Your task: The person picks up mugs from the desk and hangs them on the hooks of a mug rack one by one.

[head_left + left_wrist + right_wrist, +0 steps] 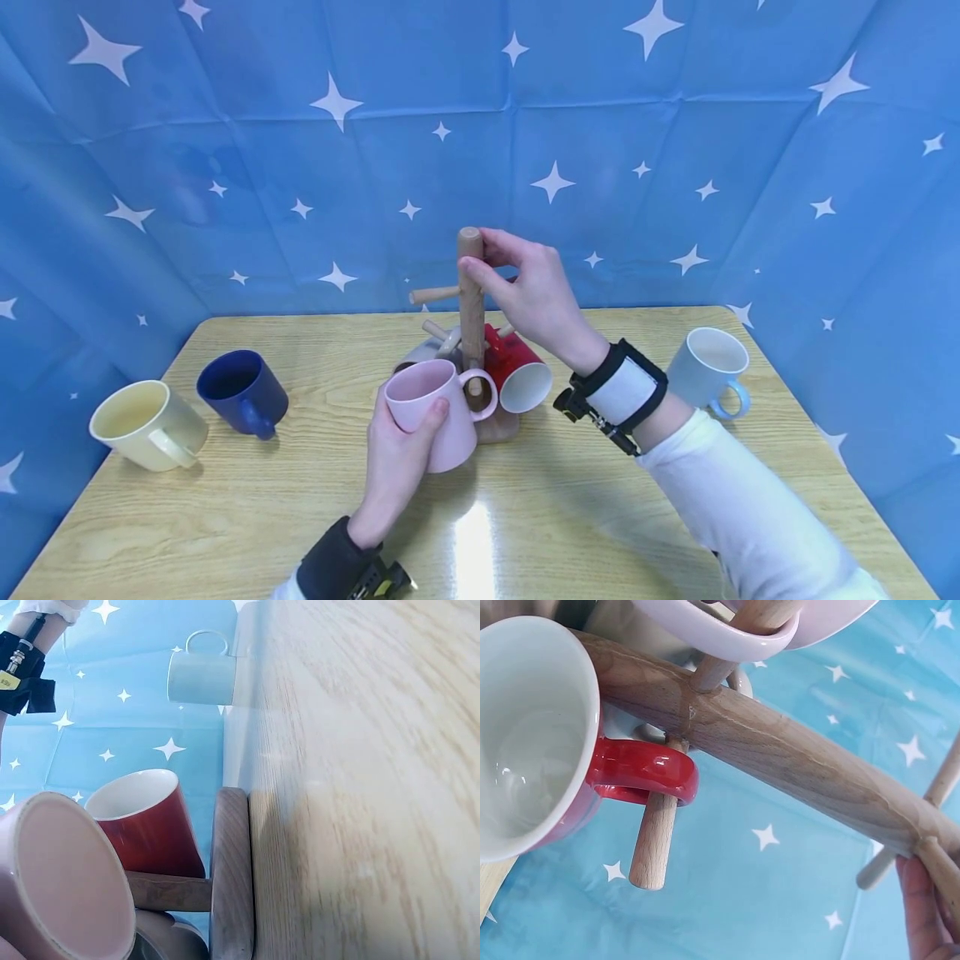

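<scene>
My left hand (pixel 397 454) grips a pink mug (pixel 452 433) by its body, in front of a wooden mug tree (pixel 471 321). In the right wrist view, a peg (pixel 714 673) of the tree passes through the pink mug's handle (pixel 727 641). With thumb and fingers, my right hand (pixel 546 296) pinches the tree's post near its top. A red mug (pixel 641 769) hangs by its handle from another peg, its white inside facing outward. Partly hidden behind the pink mug, a grey mug (pixel 422 353) is also on the tree.
At the left of the wooden table (pixel 322 500) stand a cream mug (pixel 176 425) and a dark blue mug (pixel 266 396). A pale mug with a light blue handle (pixel 690 379) stands at the right. A blue starred cloth (pixel 420 75) hangs behind the table.
</scene>
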A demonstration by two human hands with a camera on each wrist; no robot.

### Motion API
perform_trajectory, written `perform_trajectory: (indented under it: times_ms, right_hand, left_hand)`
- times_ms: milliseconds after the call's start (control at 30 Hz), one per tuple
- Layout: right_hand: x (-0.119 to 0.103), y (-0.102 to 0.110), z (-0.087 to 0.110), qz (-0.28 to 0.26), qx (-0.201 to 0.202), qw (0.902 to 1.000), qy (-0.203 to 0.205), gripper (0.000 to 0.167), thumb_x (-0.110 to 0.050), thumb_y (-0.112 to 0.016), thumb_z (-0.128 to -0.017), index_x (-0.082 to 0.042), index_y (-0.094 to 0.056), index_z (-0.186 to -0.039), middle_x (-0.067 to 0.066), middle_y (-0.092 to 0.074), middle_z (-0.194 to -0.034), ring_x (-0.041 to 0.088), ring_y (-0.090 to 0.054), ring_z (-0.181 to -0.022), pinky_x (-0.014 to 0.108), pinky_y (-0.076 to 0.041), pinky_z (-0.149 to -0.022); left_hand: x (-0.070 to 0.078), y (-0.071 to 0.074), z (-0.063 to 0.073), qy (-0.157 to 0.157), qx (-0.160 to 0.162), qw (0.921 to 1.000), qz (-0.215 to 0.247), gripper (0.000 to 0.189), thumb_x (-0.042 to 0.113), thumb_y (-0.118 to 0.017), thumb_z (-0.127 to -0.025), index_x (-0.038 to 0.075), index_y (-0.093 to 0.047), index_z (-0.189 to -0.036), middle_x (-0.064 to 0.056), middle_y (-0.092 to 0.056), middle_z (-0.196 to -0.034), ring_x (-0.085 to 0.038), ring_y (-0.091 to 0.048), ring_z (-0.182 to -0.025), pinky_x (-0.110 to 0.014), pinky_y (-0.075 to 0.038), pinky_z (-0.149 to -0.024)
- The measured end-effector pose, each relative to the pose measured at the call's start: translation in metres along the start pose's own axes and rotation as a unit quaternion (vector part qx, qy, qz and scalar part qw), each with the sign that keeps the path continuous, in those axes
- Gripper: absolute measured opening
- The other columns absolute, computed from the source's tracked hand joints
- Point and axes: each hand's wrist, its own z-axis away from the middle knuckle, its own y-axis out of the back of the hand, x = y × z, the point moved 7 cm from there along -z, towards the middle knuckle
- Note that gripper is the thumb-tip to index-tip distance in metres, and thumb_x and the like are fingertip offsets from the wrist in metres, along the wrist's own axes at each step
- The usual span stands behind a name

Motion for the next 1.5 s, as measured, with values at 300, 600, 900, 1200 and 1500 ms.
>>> perform_trajectory:
  times_ms: [300,600,900,1200,1500]
  right_hand:
    - [0.0004,-0.0002,-0.0001,0.002,0.003,1.0,0.006,0.041,-0.017,-0.069,-0.103,-0.002,-0.064,-0.141,0.018,-0.077,-0.119,0.029,-0.076,-0.112,0.044,-0.066,-0.086]
    - [-0.0007,-0.0005,-0.0002,-0.002,0.005,1.0,0.008,0.042,-0.016,-0.069,-0.102,-0.002,-0.064,-0.141,0.018,-0.077,-0.12,0.03,-0.076,-0.112,0.045,-0.065,-0.089]
    - [0.0008,-0.0012,0.0004,-0.001,0.004,1.0,0.001,0.042,-0.017,-0.069,-0.103,-0.002,-0.063,-0.142,0.018,-0.077,-0.122,0.03,-0.075,-0.113,0.045,-0.065,-0.088]
    - [0.0012,-0.001,0.0017,0.002,0.006,1.0,-0.001,0.043,-0.018,-0.069,-0.103,-0.003,-0.064,-0.142,0.017,-0.077,-0.121,0.029,-0.075,-0.112,0.044,-0.066,-0.085]
    - [0.0008,-0.0013,0.0016,0.002,0.009,1.0,0.003,0.044,-0.017,-0.07,-0.102,-0.003,-0.063,-0.143,0.018,-0.077,-0.122,0.03,-0.076,-0.112,0.044,-0.066,-0.086]
  left_hand:
    - [-0.0003,-0.001,0.0008,0.005,0.009,0.9997,-0.021,0.06,0.024,-0.078,-0.091,0.004,-0.053,-0.142,-0.017,-0.07,-0.129,-0.022,-0.067,-0.105,-0.028,-0.055,-0.086]
    - [-0.0052,-0.0021,-0.0008,0.009,0.004,0.9999,-0.013,0.063,0.022,-0.079,-0.09,0.006,-0.052,-0.145,-0.015,-0.069,-0.131,-0.025,-0.066,-0.112,-0.029,-0.054,-0.092]
    - [-0.0057,-0.0034,0.0008,0.014,-0.002,0.9998,-0.014,0.064,0.024,-0.079,-0.091,0.007,-0.051,-0.146,-0.014,-0.067,-0.133,-0.025,-0.066,-0.114,-0.031,-0.054,-0.094]
    - [-0.0063,-0.0062,0.0021,0.026,-0.004,0.9995,-0.015,0.074,0.025,-0.082,-0.089,0.006,-0.044,-0.149,-0.016,-0.065,-0.136,-0.029,-0.065,-0.12,-0.042,-0.054,-0.099]
    - [-0.0093,-0.0091,0.0045,0.038,0.003,0.9992,-0.011,0.076,0.027,-0.084,-0.088,0.006,-0.042,-0.149,-0.017,-0.064,-0.138,-0.03,-0.065,-0.122,-0.044,-0.054,-0.101]
